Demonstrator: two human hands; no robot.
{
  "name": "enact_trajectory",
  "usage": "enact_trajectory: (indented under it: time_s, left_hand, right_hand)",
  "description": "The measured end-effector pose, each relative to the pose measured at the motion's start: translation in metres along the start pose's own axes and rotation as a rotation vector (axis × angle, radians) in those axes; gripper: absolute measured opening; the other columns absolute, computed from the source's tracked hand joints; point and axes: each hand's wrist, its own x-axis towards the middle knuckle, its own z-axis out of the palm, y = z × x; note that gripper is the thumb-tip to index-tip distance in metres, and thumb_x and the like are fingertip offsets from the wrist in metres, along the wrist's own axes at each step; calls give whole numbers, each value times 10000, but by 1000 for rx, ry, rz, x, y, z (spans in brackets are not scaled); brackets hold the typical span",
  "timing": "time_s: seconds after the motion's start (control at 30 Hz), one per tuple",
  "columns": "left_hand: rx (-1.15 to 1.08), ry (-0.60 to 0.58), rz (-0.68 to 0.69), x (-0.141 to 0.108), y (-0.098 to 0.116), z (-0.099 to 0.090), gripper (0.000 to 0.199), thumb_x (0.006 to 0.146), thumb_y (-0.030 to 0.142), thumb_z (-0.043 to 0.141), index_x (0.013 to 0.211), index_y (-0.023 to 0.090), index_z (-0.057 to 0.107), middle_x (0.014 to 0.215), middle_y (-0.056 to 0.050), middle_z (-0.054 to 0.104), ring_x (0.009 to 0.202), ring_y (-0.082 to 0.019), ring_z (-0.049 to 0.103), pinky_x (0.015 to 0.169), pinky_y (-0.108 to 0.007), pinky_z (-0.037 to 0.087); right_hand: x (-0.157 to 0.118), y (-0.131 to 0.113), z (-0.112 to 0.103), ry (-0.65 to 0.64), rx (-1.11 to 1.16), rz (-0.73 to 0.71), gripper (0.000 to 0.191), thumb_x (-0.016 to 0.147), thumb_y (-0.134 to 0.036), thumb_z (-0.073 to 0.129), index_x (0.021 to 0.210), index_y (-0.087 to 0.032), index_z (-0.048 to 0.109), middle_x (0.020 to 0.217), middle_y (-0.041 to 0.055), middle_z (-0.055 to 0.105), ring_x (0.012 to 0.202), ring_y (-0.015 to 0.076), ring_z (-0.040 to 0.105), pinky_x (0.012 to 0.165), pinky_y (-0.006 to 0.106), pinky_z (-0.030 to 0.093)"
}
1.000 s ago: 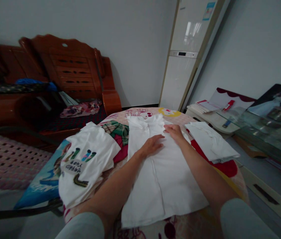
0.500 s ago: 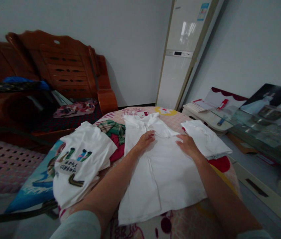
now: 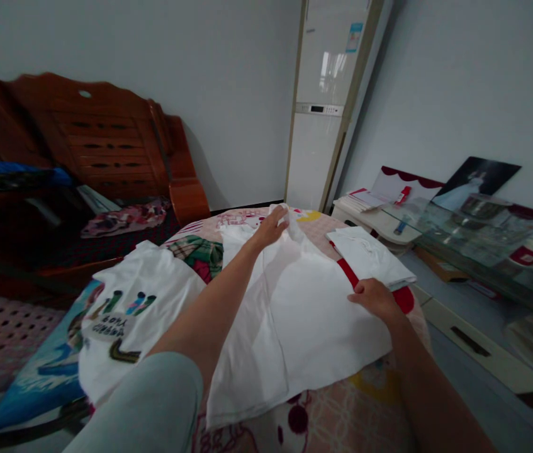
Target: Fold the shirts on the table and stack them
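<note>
A white shirt (image 3: 316, 321) lies spread on the patterned tablecloth (image 3: 336, 415), its collar end toward the far side. Up at that end, my left hand (image 3: 270, 228) is closed on the cloth and lifts it slightly. My right hand (image 3: 374, 298) pinches the shirt's right side edge between thumb and fingers. Close to the right hand, a folded white garment (image 3: 370, 255) rests on a patch of red. On the left lies a white T-shirt (image 3: 131, 314) with a printed design, and a green plaid cloth (image 3: 200, 249) is bunched beside it.
A wooden bench (image 3: 96, 145) stands at the back left, with cloths on its seat. A tall white air conditioner (image 3: 316, 151) is in the corner. To the right are a glass shelf (image 3: 478, 251) with glassware and a white drawer cabinet (image 3: 464, 330).
My left hand has moved to the far collar end, raising cloth there. My right hand has come down along the shirt to its right edge. The view has shifted a little.
</note>
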Motion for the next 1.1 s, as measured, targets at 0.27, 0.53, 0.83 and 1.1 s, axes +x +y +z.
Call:
enact_trajectory:
  time_s: [0.27, 0.53, 0.83, 1.1]
  left_hand:
    - [221, 59, -606, -21, -37, -28, 566, 904, 337, 560, 1391, 63, 470, 1470, -228, 459, 1437, -298, 344, 1148, -373, 324]
    - [309, -14, -822, -75, -12, -10, 419, 866, 300, 579, 1260, 158, 564, 1135, -124, 704, 1110, -238, 645, 935, -303, 472]
    - [196, 78, -929, -74, -2, 11, 355, 694, 321, 753, 992, 177, 624, 1050, -93, 711, 989, -227, 676, 798, -273, 493]
    - [-125, 164, -856, -23, 3, 28, 259, 675, 115, 633, 926, 155, 683, 928, -55, 728, 897, -187, 676, 747, -256, 511]
  right_hand:
    - [-31, -43, 2, -251, 484, -335, 156, 690, -216, 623, 829, -153, 653, 614, -23, 596, 581, 137, 546, 545, 235, 363]
    - [-53, -51, 6, -107, 71, -440, 173, 738, -252, 699, 881, -170, 646, 707, 11, 631, 694, 167, 579, 670, 271, 374]
    - [-67, -52, 41, 44, -286, -534, 157, 741, -63, 518, 835, -163, 596, 798, 84, 668, 768, 201, 595, 696, 298, 358]
    - [-44, -30, 3, -20, 290, -289, 47, 667, -155, 491, 672, -192, 520, 597, -1, 567, 576, 139, 495, 559, 258, 307]
